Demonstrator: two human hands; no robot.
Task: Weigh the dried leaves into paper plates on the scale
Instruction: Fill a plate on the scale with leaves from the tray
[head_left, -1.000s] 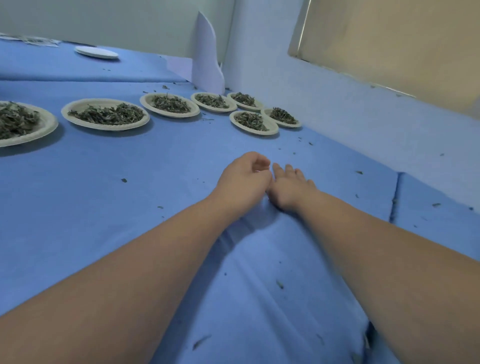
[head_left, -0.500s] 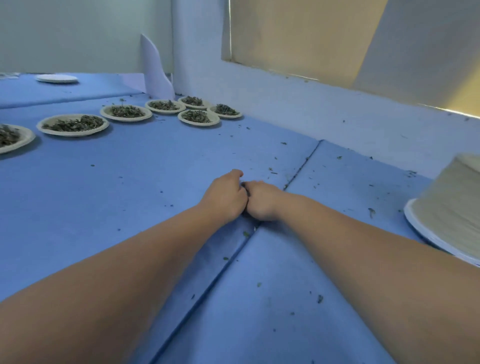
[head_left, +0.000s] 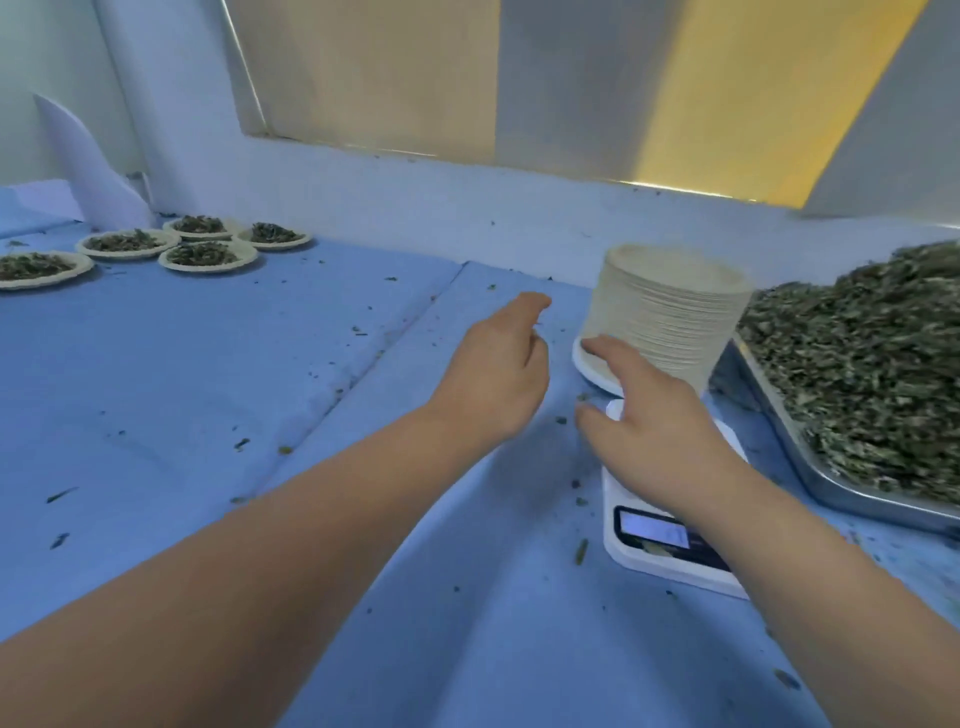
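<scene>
From my station I see the left hand (head_left: 498, 374) hanging above the blue cloth-covered worktop (head_left: 208, 415), its fingers loosely curled with nothing in them. The right hand (head_left: 654, 421) is spread wide over the white digital kitchen scale (head_left: 652, 530), released. Its forefinger reaches to the foot of the tall stack of pale paper plates (head_left: 670, 312); I cannot tell whether it touches. The stack stands just behind the scale. The loose heap of dried green leaves (head_left: 872, 364) fills the steel tray (head_left: 857, 501) at the right, just beside stack and scale. Well apart at the far left, small leaf-filled paper plates (head_left: 208, 255) cluster near the wall. Leaf crumbs dot the cloth.
</scene>
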